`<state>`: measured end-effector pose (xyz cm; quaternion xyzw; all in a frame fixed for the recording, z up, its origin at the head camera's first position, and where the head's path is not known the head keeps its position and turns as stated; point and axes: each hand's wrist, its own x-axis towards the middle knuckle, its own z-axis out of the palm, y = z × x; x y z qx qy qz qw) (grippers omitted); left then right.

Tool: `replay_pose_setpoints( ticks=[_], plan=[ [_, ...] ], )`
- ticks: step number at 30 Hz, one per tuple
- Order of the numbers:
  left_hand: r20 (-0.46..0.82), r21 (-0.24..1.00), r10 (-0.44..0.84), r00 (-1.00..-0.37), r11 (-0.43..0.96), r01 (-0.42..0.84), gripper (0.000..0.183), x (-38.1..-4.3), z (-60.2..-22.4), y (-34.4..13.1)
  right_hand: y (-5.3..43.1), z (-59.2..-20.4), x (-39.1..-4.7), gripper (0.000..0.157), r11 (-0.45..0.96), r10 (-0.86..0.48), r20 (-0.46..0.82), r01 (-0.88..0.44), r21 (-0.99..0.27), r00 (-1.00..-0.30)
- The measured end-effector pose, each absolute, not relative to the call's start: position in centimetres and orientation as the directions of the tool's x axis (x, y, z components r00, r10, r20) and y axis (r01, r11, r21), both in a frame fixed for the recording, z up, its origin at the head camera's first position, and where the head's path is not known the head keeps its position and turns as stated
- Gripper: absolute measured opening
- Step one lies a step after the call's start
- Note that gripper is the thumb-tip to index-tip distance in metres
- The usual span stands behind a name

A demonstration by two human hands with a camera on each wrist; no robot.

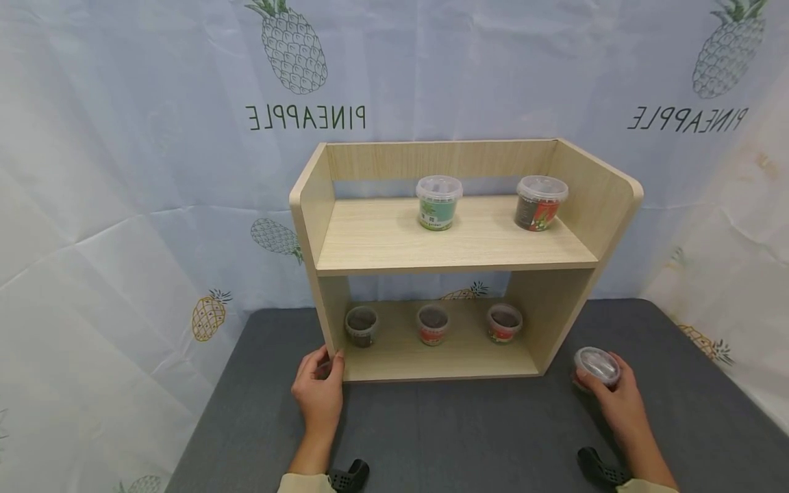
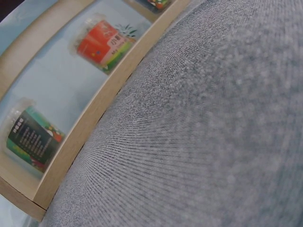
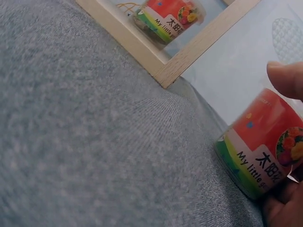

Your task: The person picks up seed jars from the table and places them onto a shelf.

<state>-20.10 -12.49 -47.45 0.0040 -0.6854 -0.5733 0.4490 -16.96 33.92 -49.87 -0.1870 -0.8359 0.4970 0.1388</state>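
Note:
My right hand [image 1: 619,394] grips a lidded clear plastic tub [image 1: 596,366] over the dark table, right of the shelf. In the right wrist view this tub [image 3: 258,146] has a red label with flowers, and a thumb shows at its upper side. By the shelf's lower left corner, my left hand [image 1: 319,394] holds a small lidded tub [image 1: 323,370] between thumb and fingers, mostly hidden by the hand. The left wrist view shows no part of that hand. A two-tier wooden shelf [image 1: 456,268] stands between the hands.
On the upper tier are a green-labelled tub [image 1: 437,213] and a black-and-red tub [image 1: 539,213]. The lower tier bears a dark tub [image 1: 361,329] and two red-labelled tubs, one central [image 1: 433,333] and one right [image 1: 503,333]. A pineapple-print cloth [image 1: 154,137] hangs behind the table [image 1: 456,438].

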Motion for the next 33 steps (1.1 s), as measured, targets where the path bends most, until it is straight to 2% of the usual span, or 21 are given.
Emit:
replay_pose_setpoints(
  ticks=[7,14,17,20,24,28,31,33],
  plan=[
    [0.611,0.788,-0.529,-0.589,0.335,0.517,0.021,-22.0,-50.6,-13.5,33.8,-50.0,-17.0,0.076,0.426,0.535,0.103,0.163,-0.89,-0.838],
    [0.628,0.775,-0.537,-0.564,0.362,0.519,0.019,-21.3,-49.4,-12.8,33.5,-48.6,-16.3,0.063,0.386,0.688,0.195,0.125,-0.914,-0.699],
    [0.633,0.77,-0.536,-0.559,0.363,0.524,0.018,-20.7,-48.5,-12.5,33.0,-47.1,-15.8,0.058,0.341,0.718,0.219,0.06,-0.938,-0.66],
    [0.627,0.776,-0.534,-0.568,0.36,0.518,0.019,-20.8,-48.7,-12.5,32.2,-45.0,-15.2,0.054,0.236,0.745,0.231,-0.076,-0.969,-0.626],
    [0.611,0.788,-0.527,-0.59,0.335,0.517,0.02,-21.6,-50.0,-13.0,30.6,-41.7,-14.3,0.051,0.119,0.75,0.311,-0.343,-0.932,-0.584],
    [0.615,0.782,-0.531,-0.583,0.317,0.537,0.021,-22.1,-50.7,-13.3,28.5,-38.7,-13.7,0.053,0.038,0.68,0.494,-0.647,-0.761,-0.541],
    [0.615,0.782,-0.534,-0.58,0.319,0.535,0.02,-22.2,-50.8,-13.3,26.8,-36.4,-13.5,0.057,-0.041,0.566,0.623,-0.774,-0.632,-0.539],
    [0.61,0.787,-0.536,-0.584,0.327,0.523,0.02,-22.2,-50.9,-13.3,25.4,-34.8,-13.6,0.06,-0.068,0.472,0.687,-0.8,-0.596,-0.552]
  ],
)
